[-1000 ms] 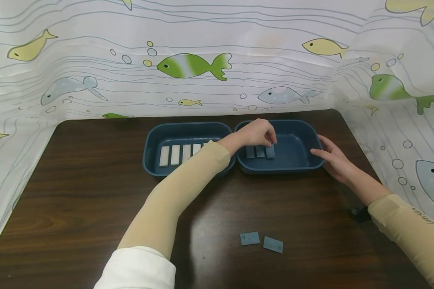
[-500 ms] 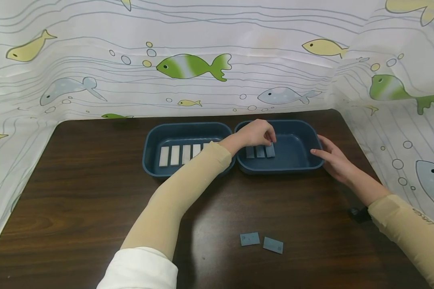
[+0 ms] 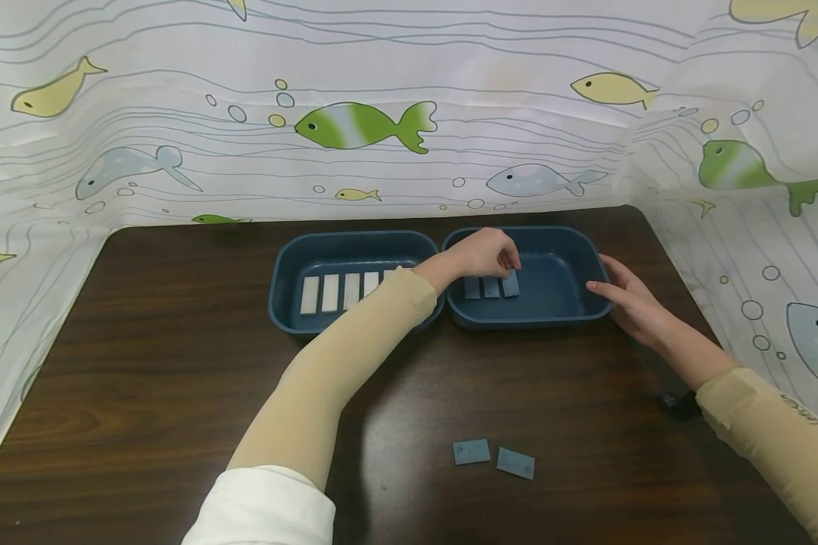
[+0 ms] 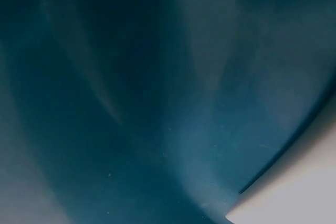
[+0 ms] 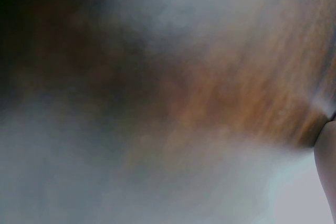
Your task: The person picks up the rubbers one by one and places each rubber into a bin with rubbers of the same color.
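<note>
My left hand (image 3: 484,252) reaches into the right blue tray (image 3: 552,312) and pinches the top end of a small blue-grey tile (image 3: 511,284). This tile is the rightmost of a short row; two others like it, including the middle tile (image 3: 491,287), lie to its left. Fingers of my right hand (image 3: 630,299) wrap the tray's right end, with the thumb over the rim and the rest outside. The left wrist view is filled by a close blue surface (image 4: 131,171); blurred brown wood (image 5: 226,98) shows in the right wrist view.
A second blue tray (image 3: 354,236) stands against the first on the left, holding a row of several white tiles (image 3: 330,293), partly hidden by my left arm. Two blue-grey tiles, a left one (image 3: 471,452) and a right one (image 3: 516,463), lie on the dark wooden table (image 3: 143,378) nearer me.
The pinched tile's top end has tipped very slightly to the left within the row. Both hands keep their places and the trays have not moved.
</note>
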Demonstrator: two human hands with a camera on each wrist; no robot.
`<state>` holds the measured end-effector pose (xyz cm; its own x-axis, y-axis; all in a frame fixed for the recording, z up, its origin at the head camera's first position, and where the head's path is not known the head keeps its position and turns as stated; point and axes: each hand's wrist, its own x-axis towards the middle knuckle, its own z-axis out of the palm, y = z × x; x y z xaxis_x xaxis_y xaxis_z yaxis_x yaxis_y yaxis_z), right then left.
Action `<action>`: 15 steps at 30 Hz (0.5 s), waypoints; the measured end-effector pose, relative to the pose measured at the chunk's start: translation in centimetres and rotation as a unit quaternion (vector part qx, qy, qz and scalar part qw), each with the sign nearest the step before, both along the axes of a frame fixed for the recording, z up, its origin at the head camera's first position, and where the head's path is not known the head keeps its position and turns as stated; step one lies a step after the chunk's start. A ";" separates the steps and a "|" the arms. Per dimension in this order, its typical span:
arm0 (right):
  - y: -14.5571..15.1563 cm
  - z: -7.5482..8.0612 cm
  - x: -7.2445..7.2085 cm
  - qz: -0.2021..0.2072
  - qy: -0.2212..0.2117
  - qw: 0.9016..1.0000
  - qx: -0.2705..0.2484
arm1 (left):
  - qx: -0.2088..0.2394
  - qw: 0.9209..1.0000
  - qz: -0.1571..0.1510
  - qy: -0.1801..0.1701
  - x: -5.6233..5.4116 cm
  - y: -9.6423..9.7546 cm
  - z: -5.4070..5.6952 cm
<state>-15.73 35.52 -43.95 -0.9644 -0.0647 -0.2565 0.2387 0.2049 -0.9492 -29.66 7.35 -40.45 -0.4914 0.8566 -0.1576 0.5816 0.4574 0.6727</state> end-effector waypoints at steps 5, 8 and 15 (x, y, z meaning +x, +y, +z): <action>0.0 0.1 0.2 0.005 0.008 0.999 -0.043 | -0.016 1.000 -0.009 0.004 0.0 0.1 0.0; 0.0 0.0 0.3 0.007 0.011 0.999 -0.050 | -0.021 1.000 -0.014 0.008 0.1 0.1 0.0; 0.1 -0.1 0.1 0.003 0.013 0.998 -0.059 | -0.022 1.000 -0.014 0.007 0.0 0.2 0.1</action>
